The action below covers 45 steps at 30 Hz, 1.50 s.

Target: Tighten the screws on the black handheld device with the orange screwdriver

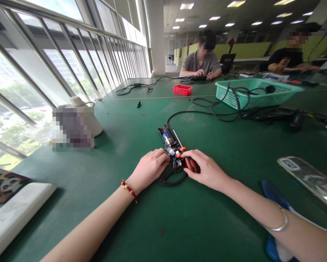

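An opened corded power tool (168, 140) lies on the green table, its silver and blue motor and coloured wires bare in a black half-shell. My left hand (152, 163) is closed at its near left side, fingertips on the shell edge; exactly what they pinch is hidden. In my right hand (204, 167) is a screwdriver (191, 164) with an orange and black handle, its shaft pointing away beside the motor. The right thumb and index finger reach a small orange part (178, 154) among the wires. A black loop of the tool (174, 183) curves toward me.
A black cord (190, 111) runs from the tool to a green basket (261, 98). Behind are a red tray (182, 90) and two people at work. A phone (310, 178) lies right, a white container (95, 122) stands left, and a white box-like object (21, 218) is near left.
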Motion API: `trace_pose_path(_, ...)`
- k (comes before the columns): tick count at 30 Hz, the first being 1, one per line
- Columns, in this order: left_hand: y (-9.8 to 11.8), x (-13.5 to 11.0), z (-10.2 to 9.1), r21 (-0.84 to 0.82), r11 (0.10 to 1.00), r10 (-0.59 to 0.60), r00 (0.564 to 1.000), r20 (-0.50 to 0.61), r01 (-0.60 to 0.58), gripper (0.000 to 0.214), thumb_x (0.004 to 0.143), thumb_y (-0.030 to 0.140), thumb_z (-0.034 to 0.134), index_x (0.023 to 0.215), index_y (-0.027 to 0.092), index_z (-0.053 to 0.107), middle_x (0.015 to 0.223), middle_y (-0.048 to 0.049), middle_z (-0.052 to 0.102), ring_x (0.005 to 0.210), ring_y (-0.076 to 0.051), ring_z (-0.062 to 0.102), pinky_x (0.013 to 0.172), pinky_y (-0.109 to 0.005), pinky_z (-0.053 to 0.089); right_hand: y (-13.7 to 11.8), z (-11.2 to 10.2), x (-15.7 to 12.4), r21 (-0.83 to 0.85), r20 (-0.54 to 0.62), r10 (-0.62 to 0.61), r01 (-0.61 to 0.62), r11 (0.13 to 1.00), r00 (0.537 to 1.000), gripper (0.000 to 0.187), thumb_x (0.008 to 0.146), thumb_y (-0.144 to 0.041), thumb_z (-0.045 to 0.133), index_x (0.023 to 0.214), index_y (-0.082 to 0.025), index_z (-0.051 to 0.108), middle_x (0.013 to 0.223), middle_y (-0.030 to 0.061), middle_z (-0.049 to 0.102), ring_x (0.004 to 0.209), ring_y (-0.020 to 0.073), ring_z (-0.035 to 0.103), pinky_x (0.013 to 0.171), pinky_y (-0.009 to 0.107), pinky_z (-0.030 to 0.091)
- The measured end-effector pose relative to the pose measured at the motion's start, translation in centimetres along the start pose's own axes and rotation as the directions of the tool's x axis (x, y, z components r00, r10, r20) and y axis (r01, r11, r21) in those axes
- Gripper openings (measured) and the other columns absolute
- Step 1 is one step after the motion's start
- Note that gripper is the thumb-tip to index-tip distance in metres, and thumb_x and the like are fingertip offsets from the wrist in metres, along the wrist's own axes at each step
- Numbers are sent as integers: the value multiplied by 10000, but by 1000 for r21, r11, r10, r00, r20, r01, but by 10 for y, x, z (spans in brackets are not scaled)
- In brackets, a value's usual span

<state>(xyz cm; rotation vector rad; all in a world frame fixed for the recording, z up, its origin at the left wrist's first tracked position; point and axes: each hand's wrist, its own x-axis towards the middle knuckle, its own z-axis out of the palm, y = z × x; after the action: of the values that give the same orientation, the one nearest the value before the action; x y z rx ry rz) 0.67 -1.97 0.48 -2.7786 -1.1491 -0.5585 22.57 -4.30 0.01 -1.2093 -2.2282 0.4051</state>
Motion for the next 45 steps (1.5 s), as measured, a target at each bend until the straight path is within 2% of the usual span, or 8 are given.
trace_pose_path(8, -1, 1, 3, -90, 995, -43, 999, 29, 45, 129, 889, 186, 431, 815, 176, 537, 831, -32, 545, 752, -150, 527, 685, -267, 448, -1, -2, -1, -6, 10, 4, -4, 1000, 1000, 318, 766, -202, 566, 1075, -239, 502, 1000, 43, 590, 900, 188, 566, 799, 331, 470)
trace_pose_path(15, -6, -1, 2, -331, 931, -150, 988, 37, 154, 97, 864, 200, 452, 802, 178, 523, 840, -26, 522, 751, -140, 516, 684, -255, 432, -2, -4, -2, -1, 19, 3, -3, 1000, 1000, 334, 771, -200, 562, 1097, -234, 499, 1003, 48, 591, 891, 184, 566, 778, 322, 468)
trace_pose_path(19, -6, 6, -5, -576, 777, -293, 956, 25, 254, 142, 862, 275, 459, 795, 166, 520, 825, -24, 516, 753, -133, 490, 707, -254, 411, -2, -4, -1, -3, 29, 15, -15, 1000, 999, 340, 766, -200, 566, 1099, -221, 500, 996, 50, 583, 888, 185, 561, 779, 320, 461)
trace_pose_path(23, -4, 18, -7, -784, 510, -404, 903, 145, 354, 227, 823, 376, 509, 813, 149, 521, 791, -17, 533, 722, -124, 473, 680, -239, 398, -2, -4, -1, 5, 30, 22, -22, 1000, 999, 341, 766, -200, 564, 1100, -222, 498, 1007, 49, 579, 898, 185, 559, 794, 321, 455)
trace_pose_path(26, 0, 24, -6, -838, 342, -437, 862, 258, 424, 289, 783, 425, 551, 817, 139, 539, 750, -1, 528, 667, -105, 444, 631, -219, 372, -2, -4, -1, 4, 28, 21, -21, 1000, 999, 336, 764, -198, 564, 1093, -223, 499, 1004, 48, 581, 900, 188, 557, 800, 325, 453)
trace_pose_path(29, 3, 26, -6, -848, 251, -466, 826, 317, 467, 284, 755, 413, 585, 787, 132, 557, 685, 24, 508, 611, -83, 405, 591, -204, 336, -1, -3, -1, 2, 22, 10, -11, 1000, 1000, 334, 764, -196, 565, 1090, -223, 498, 1014, 47, 586, 911, 188, 556, 803, 323, 451)
trace_pose_path(37, 0, 30, -8, -805, 244, -472, 791, 389, 541, 286, 716, 407, 589, 776, 128, 577, 668, 29, 507, 598, -82, 395, 584, -211, 315, -1, -4, -1, -9, 6, -11, 11, 1000, 1000, 341, 760, -186, 566, 1093, -216, 498, 1005, 52, 594, 907, 188, 561, 776, 308, 456)
trace_pose_path(45, -1, 31, -7, -810, 240, -481, 790, 380, 536, 306, 685, 438, 592, 742, 138, 563, 680, 24, 512, 609, -88, 414, 588, -218, 329, -1, -3, -1, -16, 3, -22, 22, 1000, 1000, 337, 761, -181, 570, 1088, -215, 499, 1004, 49, 596, 902, 183, 560, 766, 302, 454)
